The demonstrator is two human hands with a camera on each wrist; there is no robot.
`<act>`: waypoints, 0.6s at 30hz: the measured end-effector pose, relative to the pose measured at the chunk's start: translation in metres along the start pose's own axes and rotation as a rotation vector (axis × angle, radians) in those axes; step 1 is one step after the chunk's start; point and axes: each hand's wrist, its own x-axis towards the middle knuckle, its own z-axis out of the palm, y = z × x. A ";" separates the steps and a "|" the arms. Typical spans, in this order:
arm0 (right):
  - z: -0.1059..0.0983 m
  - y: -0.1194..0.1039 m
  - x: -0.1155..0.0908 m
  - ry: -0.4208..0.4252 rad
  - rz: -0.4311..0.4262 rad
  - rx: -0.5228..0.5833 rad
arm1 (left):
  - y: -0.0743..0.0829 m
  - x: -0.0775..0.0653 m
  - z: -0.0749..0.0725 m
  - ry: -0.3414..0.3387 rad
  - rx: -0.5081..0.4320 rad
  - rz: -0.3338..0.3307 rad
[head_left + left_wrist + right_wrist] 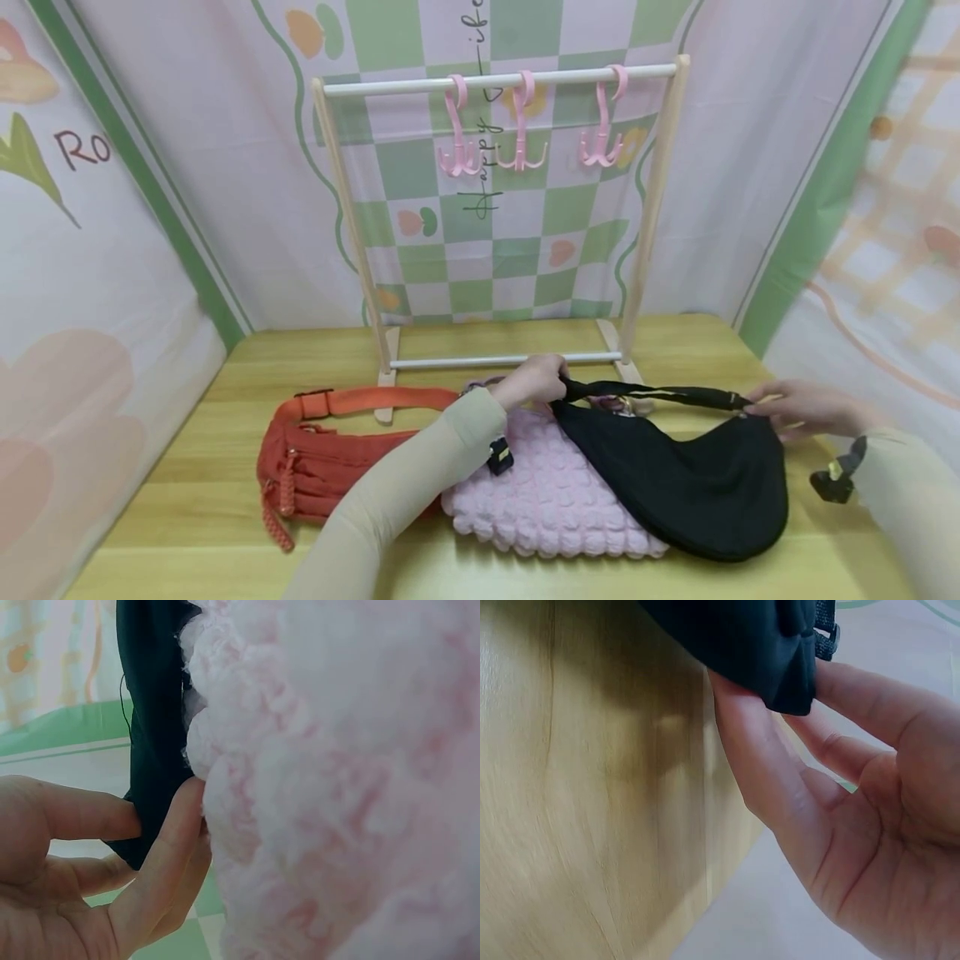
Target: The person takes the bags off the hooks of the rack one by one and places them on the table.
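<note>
A black shoulder bag (pixel 697 483) leans over the right part of a puffy pink bag (pixel 555 492), its strap (pixel 652 389) stretched along the top. My left hand (pixel 534 379) pinches the black bag's left upper corner; the left wrist view shows thumb and fingers (pixel 176 840) on both sides of the dark fabric, beside the pink puffs. At the other end, my right hand (pixel 810 407) grips the right upper corner near the strap buckle. In the right wrist view the thumb and fingers (pixel 855 694) close round that dark corner, above the wooden table.
Left of the pink bag lies a red-orange waist bag (pixel 337 467), partly behind my left forearm. A wooden rack (pixel 648 208) with a white top rail stands behind, carrying three pink hooks (pixel 521 125). Printed cloth walls border the wooden table (pixel 195 500).
</note>
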 end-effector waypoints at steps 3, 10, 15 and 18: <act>0.000 0.003 0.002 -0.015 -0.008 0.013 | 0.000 0.000 0.000 -0.002 0.006 0.006; 0.000 0.010 0.006 -0.038 -0.035 0.037 | 0.000 0.000 0.001 -0.004 0.019 0.000; -0.001 0.011 0.006 -0.040 -0.023 0.062 | 0.000 -0.002 0.003 -0.024 -0.049 -0.029; -0.001 0.011 0.006 -0.036 -0.022 0.065 | 0.000 -0.003 0.004 -0.026 -0.087 -0.033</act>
